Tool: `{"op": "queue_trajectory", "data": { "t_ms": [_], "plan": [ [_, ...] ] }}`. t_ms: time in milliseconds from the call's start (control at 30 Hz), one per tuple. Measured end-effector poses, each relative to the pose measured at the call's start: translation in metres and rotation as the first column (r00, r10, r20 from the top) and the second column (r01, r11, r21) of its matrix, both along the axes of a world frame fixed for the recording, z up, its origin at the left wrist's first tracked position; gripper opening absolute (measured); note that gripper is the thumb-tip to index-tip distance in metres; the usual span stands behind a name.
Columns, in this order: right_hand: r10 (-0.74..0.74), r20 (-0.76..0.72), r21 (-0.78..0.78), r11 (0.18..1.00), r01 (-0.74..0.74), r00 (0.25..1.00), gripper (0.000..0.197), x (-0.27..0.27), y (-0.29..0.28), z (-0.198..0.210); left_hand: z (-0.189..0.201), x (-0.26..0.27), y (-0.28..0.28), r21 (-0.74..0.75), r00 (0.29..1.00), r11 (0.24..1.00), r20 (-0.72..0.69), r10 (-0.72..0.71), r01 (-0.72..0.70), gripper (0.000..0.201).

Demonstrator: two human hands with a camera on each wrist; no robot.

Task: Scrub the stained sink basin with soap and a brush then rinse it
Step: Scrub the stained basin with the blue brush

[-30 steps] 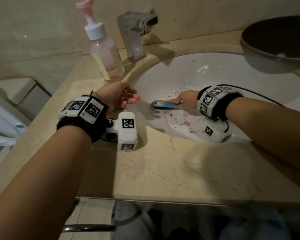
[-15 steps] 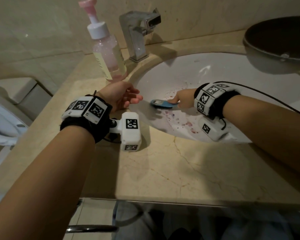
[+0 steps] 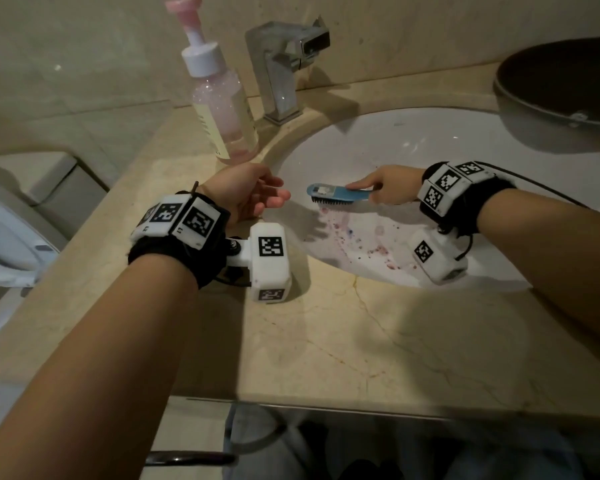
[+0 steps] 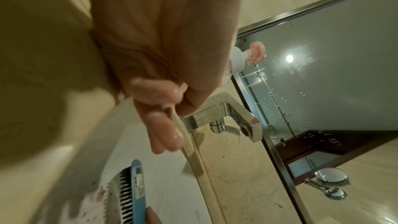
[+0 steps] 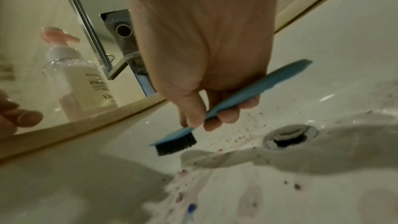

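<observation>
we see a dark round bowl on the beige marble counter at far right, and a white toilet at left.

The brush has been lifted off the stained sink basin and is now held just above it by the right hand

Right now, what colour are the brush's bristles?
Black, under a blue back. The scrub brush shows them best in the right wrist view.
</observation>
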State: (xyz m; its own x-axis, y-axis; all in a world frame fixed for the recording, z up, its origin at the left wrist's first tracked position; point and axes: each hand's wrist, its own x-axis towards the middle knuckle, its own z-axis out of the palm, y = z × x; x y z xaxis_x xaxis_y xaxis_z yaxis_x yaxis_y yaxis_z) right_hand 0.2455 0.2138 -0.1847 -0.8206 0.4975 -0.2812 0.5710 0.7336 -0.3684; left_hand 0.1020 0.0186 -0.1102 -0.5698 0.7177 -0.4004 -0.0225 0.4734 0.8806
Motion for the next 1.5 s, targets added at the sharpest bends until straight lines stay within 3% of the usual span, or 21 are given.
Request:
{"op": "queue_trajectory", "data": {
  "t_ms": [200,267,400,467,567,633,800,867,1033,1233,1300,1433,1500],
  "plan": [
    [0.027,0.146,0.06,0.998,-0.036,0.989,0.039,-0.007,-0.01,-0.005,0.001,-0.001,0.001,-0.011,1.0,1.0,-0.002,-0.01,0.01,0.023],
    [0.038,0.168,0.0,0.999,-0.039,0.985,0.035,-0.003,-0.007,0.001,0.001,-0.001,0.001,-0.013,1.0,1.0,-0.002,-0.014,0.014,0.023],
    [0.112,0.272,-0.157,0.985,-0.071,0.956,0.05,0.015,-0.003,0.011,0.0,0.0,0.002,-0.023,1.0,1.0,-0.009,-0.013,0.012,0.023],
    [0.079,0.266,-0.101,0.993,-0.054,0.961,0.049,0.017,-0.002,0.008,0.001,-0.001,0.002,-0.022,1.0,1.0,-0.01,-0.012,0.011,0.023],
    [-0.017,0.231,0.109,0.994,-0.009,0.973,0.037,0.007,0.0,-0.003,0.001,0.0,0.001,-0.017,1.0,1.0,-0.011,-0.007,0.007,0.023],
    [-0.053,0.217,0.123,0.992,0.026,0.975,0.038,0.005,0.0,-0.005,0.001,0.001,0.001,-0.015,1.0,1.0,-0.013,-0.006,0.005,0.022],
    [0.156,0.329,-0.246,0.966,-0.075,0.931,0.05,0.025,0.006,0.011,0.001,0.0,0.002,-0.021,1.0,1.0,-0.018,-0.005,0.004,0.024],
    [0.184,0.347,-0.312,0.947,-0.072,0.92,0.051,0.027,0.004,0.011,0.001,0.0,0.002,-0.023,1.0,1.0,-0.022,-0.002,0.002,0.025],
    [0.021,0.266,-0.041,0.999,-0.01,0.964,0.053,0.023,0.016,0.001,0.0,0.0,0.002,-0.026,1.0,1.0,-0.024,-0.009,0.008,0.025],
    [0.139,0.359,-0.239,0.97,-0.052,0.923,0.049,0.034,0.004,0.016,0.0,0.0,0.002,-0.025,0.999,1.0,-0.032,-0.012,0.011,0.024],
    [0.106,0.336,-0.189,0.981,-0.044,0.936,0.054,0.028,0.008,0.009,0.001,0.0,0.002,-0.025,0.999,1.0,-0.03,-0.014,0.013,0.024],
    [0.026,0.26,0.08,0.996,-0.048,0.965,0.053,0.016,0.015,-0.003,0.001,0.0,0.002,-0.021,1.0,1.0,-0.027,-0.01,0.009,0.024],
    [0.03,0.274,0.045,0.998,-0.044,0.961,0.054,0.018,0.016,-0.002,0.001,0.0,0.002,-0.021,1.0,1.0,-0.027,-0.008,0.008,0.024]
  ]
}}
